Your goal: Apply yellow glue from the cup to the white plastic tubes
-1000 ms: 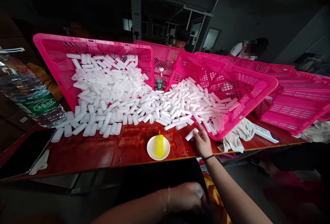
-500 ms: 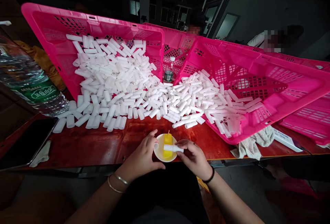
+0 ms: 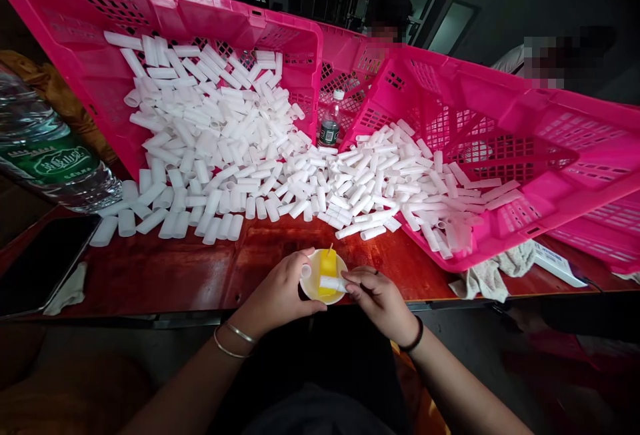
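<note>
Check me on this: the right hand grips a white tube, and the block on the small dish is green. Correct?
Only the colour is off: the head view shows the block on the small dish is yellow. The right hand does grip a white tube.

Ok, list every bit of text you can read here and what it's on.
No text can be read with certainty.
Big bottle: stylised white lettering on a green label, with smaller print; too blurred to quote.
Small bottle: print on a dark label, too small to read.
White bar: dark print, too small to read.
Tubes: no lettering that I can make out.
</note>
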A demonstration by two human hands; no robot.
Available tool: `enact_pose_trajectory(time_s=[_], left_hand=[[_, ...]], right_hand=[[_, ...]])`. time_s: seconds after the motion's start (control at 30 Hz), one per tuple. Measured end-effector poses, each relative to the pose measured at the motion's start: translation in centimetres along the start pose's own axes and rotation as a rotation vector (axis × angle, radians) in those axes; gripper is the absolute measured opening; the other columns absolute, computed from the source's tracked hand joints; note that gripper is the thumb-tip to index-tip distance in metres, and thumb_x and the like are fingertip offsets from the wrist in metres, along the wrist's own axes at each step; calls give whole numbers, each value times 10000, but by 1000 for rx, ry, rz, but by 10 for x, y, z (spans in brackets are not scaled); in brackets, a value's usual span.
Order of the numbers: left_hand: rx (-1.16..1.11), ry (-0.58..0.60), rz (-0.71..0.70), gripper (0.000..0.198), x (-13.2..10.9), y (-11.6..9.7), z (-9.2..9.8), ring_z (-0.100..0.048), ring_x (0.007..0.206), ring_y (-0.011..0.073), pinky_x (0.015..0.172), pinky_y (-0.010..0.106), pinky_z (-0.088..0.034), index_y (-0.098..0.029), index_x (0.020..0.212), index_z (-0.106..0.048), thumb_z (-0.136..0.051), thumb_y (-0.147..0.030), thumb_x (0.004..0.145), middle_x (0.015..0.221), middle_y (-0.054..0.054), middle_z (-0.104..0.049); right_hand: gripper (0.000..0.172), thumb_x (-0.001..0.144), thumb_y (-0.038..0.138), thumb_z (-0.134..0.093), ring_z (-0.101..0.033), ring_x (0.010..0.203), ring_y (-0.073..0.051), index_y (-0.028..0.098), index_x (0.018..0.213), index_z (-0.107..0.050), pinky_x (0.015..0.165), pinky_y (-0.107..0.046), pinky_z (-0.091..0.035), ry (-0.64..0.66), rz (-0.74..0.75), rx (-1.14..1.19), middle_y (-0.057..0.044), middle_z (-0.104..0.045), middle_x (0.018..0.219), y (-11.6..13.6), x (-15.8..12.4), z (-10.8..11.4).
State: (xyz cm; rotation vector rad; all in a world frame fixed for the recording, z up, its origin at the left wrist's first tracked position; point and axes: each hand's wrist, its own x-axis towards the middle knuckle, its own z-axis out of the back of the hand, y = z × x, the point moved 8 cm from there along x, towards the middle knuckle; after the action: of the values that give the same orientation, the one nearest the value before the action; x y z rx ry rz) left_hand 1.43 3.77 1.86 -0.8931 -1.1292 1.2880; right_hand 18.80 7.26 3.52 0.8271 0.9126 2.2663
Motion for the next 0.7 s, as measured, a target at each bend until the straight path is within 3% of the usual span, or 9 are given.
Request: enact_pose_trajectory(time_s=[0.17, 0.23, 0.33, 0.4, 0.5, 0.6, 0.7], left_hand=[[-186, -44, 79, 585, -1, 6, 2, -483, 1213, 325, 1112, 489, -261, -223, 918, -659, -877, -151, 380, 1244, 83, -594], [-236, -57, 106, 575, -1, 7, 3, -482, 1213, 324, 1114, 489, -256, -226, 886, -659, -875, -127, 362, 1234, 76, -600], [-214, -47, 96, 540, -2, 4, 2, -481, 1217, 322, 1114, 485, -259, -218, 862, -656, -875, -129, 376, 1244, 82, -592], [-237, -48, 102, 553, -2, 5, 2, -476, 1225, 321, 1116, 478, -258, -216, 872, -656, -873, -117, 373, 1242, 85, -592], [-289, -62, 114, 596, -2, 7, 3, -476, 1225, 323, 1119, 482, -247, -221, 895, -658, -870, -97, 352, 1224, 80, -603], [-223, -49, 81, 618, -2, 5, 3, -492, 1207, 321, 1112, 486, -264, -226, 944, -660, -874, -133, 371, 1227, 79, -603], [-168, -37, 51, 627, -2, 3, 2, -493, 1207, 316, 1106, 482, -277, -229, 992, -656, -870, -166, 406, 1245, 77, -595]], right_hand=[[198, 882, 136, -508, -579, 969, -221, 227, 993, -644, 815, -384, -527, -14, 257, -198, -98, -589, 990, 15, -2, 1], [189, 868, 152, -536, -576, 959, -217, 235, 1025, -601, 814, -388, -528, -23, 184, -115, -88, -574, 992, 10, -2, 1], [352, 884, 229, -538, -615, 821, -177, 251, 1223, -443, 697, -331, -565, -11, -60, 152, -68, -586, 964, -4, -3, -5], [321, 902, 258, -518, -623, 749, -160, 248, 1217, -458, 645, -304, -568, -2, -141, 201, -59, -612, 929, -7, -4, -8], [185, 890, 221, -539, -610, 891, -202, 226, 1063, -604, 761, -351, -549, -22, -1, -17, -88, -614, 965, 5, -2, -4], [226, 872, 136, -532, -568, 944, -219, 238, 1039, -645, 806, -381, -521, -42, 251, -235, -89, -583, 970, 21, -4, -2], [265, 871, 140, -531, -559, 961, -218, 253, 1100, -603, 808, -383, -524, -52, 237, -193, -88, -561, 1003, 18, -5, -2]])
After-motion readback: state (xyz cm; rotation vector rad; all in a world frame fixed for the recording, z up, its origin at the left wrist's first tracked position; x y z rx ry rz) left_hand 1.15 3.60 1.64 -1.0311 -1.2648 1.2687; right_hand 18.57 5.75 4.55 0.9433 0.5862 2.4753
